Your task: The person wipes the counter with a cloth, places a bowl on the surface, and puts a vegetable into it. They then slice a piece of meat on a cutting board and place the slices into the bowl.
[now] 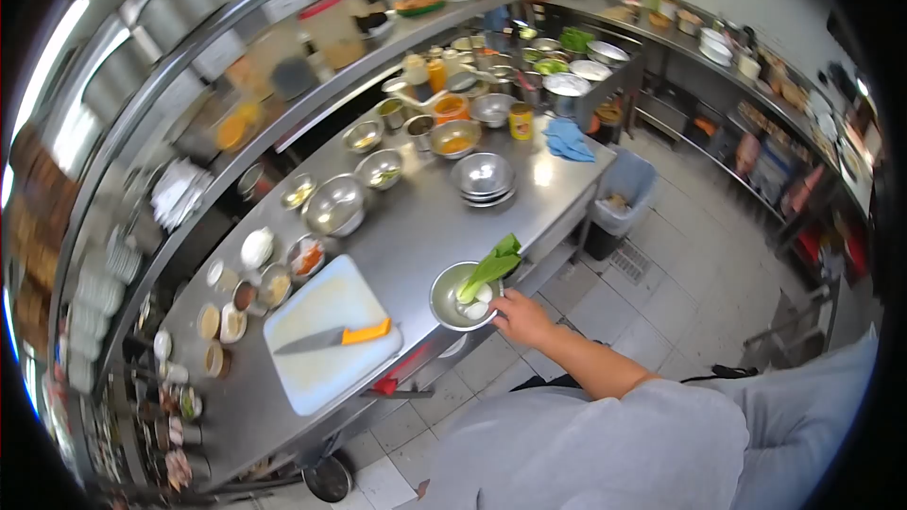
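Held at its rim by my right hand [521, 317], a round metal bowl [440, 295] overlaps the near edge of the steel table in this view. Fingers are closed on the rim's right side. Inside the bowl are a leafy green vegetable [491, 267] with a pale stalk, its leaf end sticking out past the rim, and a few smooth white rounded pieces [477, 307]. To the left of the bowl lies a white cutting board [331, 376], with a yellow-handled knife [326, 339] flat across it. My left hand is out of view.
Stacked metal bowls [483, 176] and a large metal bowl [334, 205] stand on the steel table [416, 217]. Small ingredient containers line its back under a shelf [283, 127]. A blue cloth [569, 140] lies at the far end, with a lined bin [622, 191] beside the table.
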The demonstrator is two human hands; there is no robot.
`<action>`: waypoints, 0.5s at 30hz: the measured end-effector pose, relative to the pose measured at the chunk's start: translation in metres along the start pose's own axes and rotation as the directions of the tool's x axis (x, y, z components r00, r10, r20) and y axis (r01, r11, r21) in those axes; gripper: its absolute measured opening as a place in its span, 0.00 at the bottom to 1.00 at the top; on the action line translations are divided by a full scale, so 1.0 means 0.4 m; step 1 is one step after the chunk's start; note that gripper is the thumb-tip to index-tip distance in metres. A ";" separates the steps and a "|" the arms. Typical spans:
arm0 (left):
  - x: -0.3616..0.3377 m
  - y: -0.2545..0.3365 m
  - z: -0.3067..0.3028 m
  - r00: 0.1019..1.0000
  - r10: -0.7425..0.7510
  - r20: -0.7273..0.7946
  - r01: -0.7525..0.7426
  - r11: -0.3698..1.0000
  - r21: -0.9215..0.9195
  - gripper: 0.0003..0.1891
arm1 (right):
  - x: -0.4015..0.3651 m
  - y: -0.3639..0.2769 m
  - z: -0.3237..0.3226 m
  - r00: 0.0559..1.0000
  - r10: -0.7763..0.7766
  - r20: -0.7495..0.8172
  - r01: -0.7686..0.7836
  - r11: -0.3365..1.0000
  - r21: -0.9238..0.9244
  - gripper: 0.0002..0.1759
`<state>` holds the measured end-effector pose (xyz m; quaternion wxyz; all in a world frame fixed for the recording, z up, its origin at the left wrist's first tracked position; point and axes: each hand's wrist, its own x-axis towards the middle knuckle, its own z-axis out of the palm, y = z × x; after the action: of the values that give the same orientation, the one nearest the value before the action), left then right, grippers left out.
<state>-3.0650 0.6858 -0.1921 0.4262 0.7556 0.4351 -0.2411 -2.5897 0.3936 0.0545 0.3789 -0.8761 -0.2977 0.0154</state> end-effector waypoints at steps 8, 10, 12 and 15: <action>0.110 0.607 -0.063 0.958 0.282 -0.054 -0.286 0.955 -0.079 0.19 | 0.109 0.157 -0.012 0.989 0.127 0.080 -0.124 0.991 -0.038 0.15; 0.204 0.713 -0.062 0.900 0.429 -0.079 -0.431 0.845 -0.316 0.19 | 0.169 0.179 0.040 0.965 0.150 0.215 -0.160 0.987 0.030 0.23; 0.180 0.891 -0.083 0.747 0.637 -0.191 -0.665 0.713 -0.222 0.20 | 0.195 0.182 0.051 0.972 0.011 0.234 -0.046 0.988 0.144 0.36; 0.113 1.096 -0.140 0.598 0.774 -0.209 -0.797 0.602 -0.050 0.27 | 0.164 0.195 0.040 0.979 -0.026 0.201 -0.007 0.987 0.161 0.37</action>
<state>-2.6642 0.6409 -0.0058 0.5023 0.8556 0.1069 0.0655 -2.5002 0.3973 0.0034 0.4162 -0.8351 -0.3365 0.1268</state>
